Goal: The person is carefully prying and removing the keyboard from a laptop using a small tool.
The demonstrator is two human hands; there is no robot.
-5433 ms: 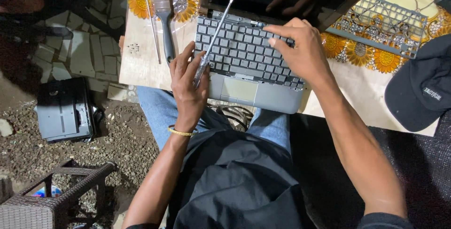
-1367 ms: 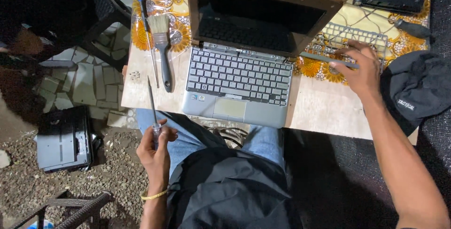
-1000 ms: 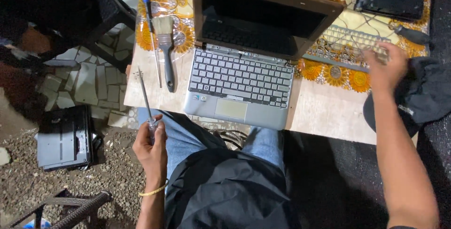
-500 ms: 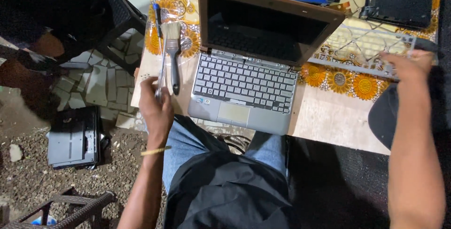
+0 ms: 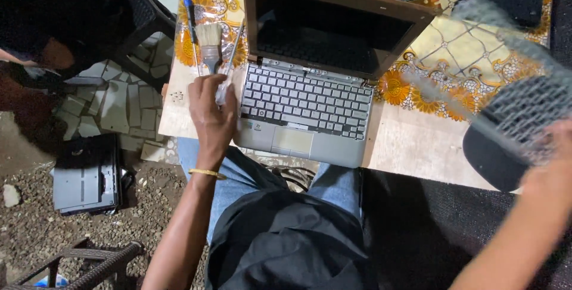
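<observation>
Fingers of my left hand (image 5: 210,108) close round a thin metal tool (image 5: 233,49), its tip slanting toward one o'clock beside the laptop (image 5: 310,96), kept at the keyboard's left edge. My right hand (image 5: 551,168), at three o'clock, grips a loose grey keyboard panel (image 5: 515,108), blurred, lifted above the dark cap (image 5: 494,162). At eleven o'clock lie a paintbrush (image 5: 210,43) and a blue-handled screwdriver (image 5: 191,19) on the flowered tablecloth (image 5: 453,58); no labels are legible.

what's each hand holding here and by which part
The left hand grips a thin metal tool by its lower handle end, shaft pointing up. The right hand holds a blurred loose keyboard panel by its near end.
</observation>
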